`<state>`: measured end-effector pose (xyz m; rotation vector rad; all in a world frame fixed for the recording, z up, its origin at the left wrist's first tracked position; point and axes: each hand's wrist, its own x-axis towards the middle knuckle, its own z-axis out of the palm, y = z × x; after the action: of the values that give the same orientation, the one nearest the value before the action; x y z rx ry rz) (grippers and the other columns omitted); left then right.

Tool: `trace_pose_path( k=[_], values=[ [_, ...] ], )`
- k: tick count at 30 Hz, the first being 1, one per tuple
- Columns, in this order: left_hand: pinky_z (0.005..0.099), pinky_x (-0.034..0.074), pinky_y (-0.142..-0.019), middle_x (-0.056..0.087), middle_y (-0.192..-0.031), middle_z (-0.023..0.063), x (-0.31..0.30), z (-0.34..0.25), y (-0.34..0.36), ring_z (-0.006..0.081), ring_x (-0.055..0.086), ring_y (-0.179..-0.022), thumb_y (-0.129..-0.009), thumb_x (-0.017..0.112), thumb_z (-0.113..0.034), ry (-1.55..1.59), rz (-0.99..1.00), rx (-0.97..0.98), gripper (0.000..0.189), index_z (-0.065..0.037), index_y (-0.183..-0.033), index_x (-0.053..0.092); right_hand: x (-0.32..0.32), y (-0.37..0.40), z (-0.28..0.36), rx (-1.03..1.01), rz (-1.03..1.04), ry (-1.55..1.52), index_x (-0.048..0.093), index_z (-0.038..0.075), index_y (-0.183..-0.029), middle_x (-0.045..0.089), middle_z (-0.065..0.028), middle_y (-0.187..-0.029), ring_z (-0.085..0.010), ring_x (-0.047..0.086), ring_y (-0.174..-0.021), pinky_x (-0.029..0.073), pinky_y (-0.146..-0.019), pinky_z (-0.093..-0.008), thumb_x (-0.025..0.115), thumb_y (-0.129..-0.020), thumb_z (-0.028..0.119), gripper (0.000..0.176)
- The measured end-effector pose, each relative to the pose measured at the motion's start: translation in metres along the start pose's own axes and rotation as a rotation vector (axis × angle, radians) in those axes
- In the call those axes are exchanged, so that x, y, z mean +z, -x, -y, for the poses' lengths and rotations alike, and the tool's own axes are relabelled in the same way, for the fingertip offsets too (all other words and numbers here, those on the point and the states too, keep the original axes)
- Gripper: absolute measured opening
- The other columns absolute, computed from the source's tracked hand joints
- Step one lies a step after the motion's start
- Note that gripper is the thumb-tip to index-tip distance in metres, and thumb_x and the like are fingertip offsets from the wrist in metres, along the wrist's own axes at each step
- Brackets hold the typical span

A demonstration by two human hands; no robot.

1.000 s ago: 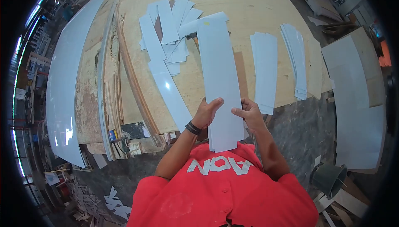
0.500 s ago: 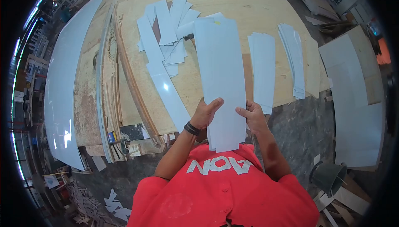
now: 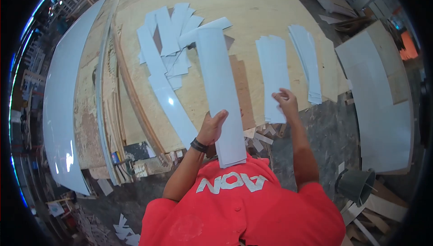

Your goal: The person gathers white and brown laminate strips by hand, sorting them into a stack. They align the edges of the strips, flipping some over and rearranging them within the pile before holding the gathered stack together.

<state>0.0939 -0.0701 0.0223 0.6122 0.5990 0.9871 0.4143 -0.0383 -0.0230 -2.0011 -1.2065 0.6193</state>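
My left hand [image 3: 213,126] is closed around the lower part of a few long white panel strips [image 3: 219,79], thumb across their front face. The strips stand up in front of my chest, their lower ends near my red shirt. My right hand [image 3: 287,103] is over the lower half of a fanned stack of white strips [image 3: 272,61] on the table, its fingers loosely bent and apart with nothing seen between them. Another narrow fanned stack [image 3: 306,61] lies further right. Left of the held strips is a loose pile of white strips [image 3: 169,34].
The plywood table [image 3: 252,2] fills the middle. Long wooden strips [image 3: 131,84] and a large white sheet [image 3: 67,97] lie along its left side. More sheets [image 3: 374,97] stand at the right. A dark bucket [image 3: 356,185] and offcuts [image 3: 126,228] are on the floor.
My right hand has let go of the held strips and moved right, over the neighbouring stack. The held bundle looks narrower and has shifted left in view with my left hand.
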Motion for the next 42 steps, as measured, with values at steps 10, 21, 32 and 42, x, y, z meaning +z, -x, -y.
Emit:
trace_pose_path(
  k=[10,21,32,42],
  values=[
    [0.0363,0.052,-0.09,0.064,-0.112,0.0124,-0.011,0.006,0.002,0.0197,0.063,-0.101,-0.097,0.058,-0.018,-0.172,-0.086,0.035,0.035,0.007,-0.121,0.054,0.043,0.121,0.106,0.157,0.703,-0.758,0.057,-0.005,-0.123,0.069,-0.0103,-0.097,-0.0128,0.067,-0.087,0.055,-0.077,-0.0271,0.079,-0.081,0.005,0.048],
    [0.0335,0.052,-0.087,0.064,-0.111,0.0117,0.001,-0.003,0.006,0.0175,0.062,-0.101,-0.095,0.061,-0.017,0.017,-0.08,0.04,0.03,0.005,-0.116,0.058,0.035,0.123,0.104,0.196,0.586,-0.822,0.061,-0.005,-0.112,0.07,-0.0096,-0.095,-0.0125,0.066,-0.084,0.055,-0.076,-0.0253,0.076,-0.083,0.004,0.033],
    [0.032,0.053,-0.081,0.064,-0.102,0.0086,-0.026,0.031,-0.003,0.0177,0.063,-0.093,-0.094,0.064,-0.012,-0.117,-0.122,0.119,0.027,0.005,-0.113,0.058,0.021,0.099,0.077,0.274,0.551,-1.098,0.063,-0.001,-0.101,0.07,-0.008,-0.089,-0.0124,0.067,-0.077,0.056,-0.07,-0.0269,0.071,-0.088,0.004,0.016],
    [0.0337,0.053,-0.085,0.064,-0.11,0.0117,0.004,-0.005,0.009,0.0183,0.064,-0.096,-0.099,0.057,-0.022,-0.127,-0.135,0.014,0.036,0.007,-0.12,0.055,-0.026,-0.03,-0.034,0.21,0.018,-0.044,0.061,-0.002,-0.12,0.07,-0.0132,-0.099,-0.0162,0.068,-0.086,0.057,-0.075,-0.0324,0.071,-0.091,0.018,0.037]
  ],
)
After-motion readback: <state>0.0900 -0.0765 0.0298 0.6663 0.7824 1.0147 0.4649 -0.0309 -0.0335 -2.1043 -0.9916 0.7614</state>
